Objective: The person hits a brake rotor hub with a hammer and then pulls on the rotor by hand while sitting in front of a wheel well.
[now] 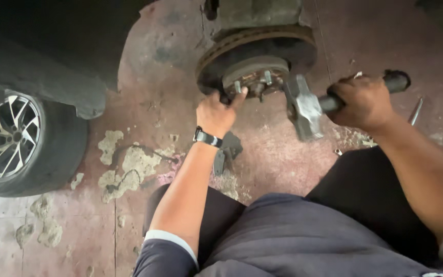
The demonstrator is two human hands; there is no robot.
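Upper centre, the left hand point(216, 114) grips the brake disc point(256, 57) rim, steadying it; the right hand point(364, 101), fingers closed, holds the hammer point(306, 109) beside the hub.

left hand point(216, 114) fingers curled, right hand point(363, 102) fisted, forearms extended

Hammer point(303, 109) right of wheel hub point(256, 78)
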